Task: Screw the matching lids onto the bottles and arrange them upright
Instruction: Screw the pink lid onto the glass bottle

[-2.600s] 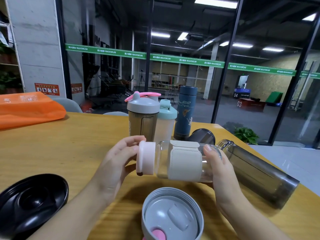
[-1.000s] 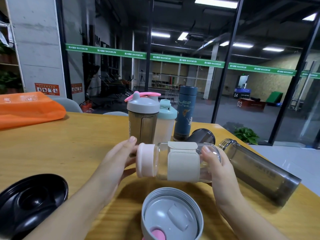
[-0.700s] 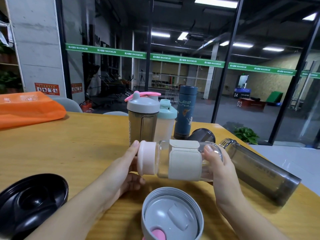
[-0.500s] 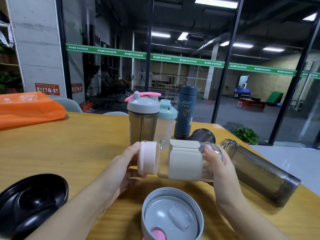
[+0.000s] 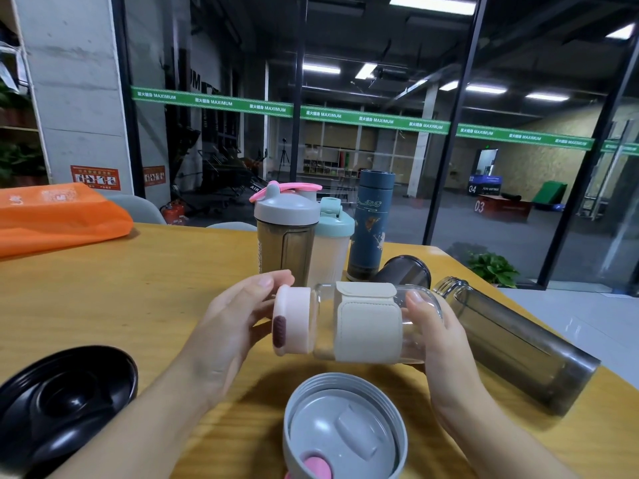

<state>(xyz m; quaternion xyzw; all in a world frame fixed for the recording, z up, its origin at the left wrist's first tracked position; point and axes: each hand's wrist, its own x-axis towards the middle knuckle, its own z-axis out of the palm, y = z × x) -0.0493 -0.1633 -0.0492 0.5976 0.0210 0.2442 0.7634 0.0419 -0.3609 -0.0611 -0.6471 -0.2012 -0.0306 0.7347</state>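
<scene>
Glass bottle sideways above the desk.
My right hand grips its base; my left hand pinches the pink lid.

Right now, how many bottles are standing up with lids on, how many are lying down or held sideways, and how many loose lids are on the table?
Standing, lidded: 3, grey-lidded shaker, teal-lidded shaker, blue flask
Sideways: 3, clear bottle (held), smoky bottle, dark cup
Loose lids: 2, black lid, grey lid
Total: 8
</scene>
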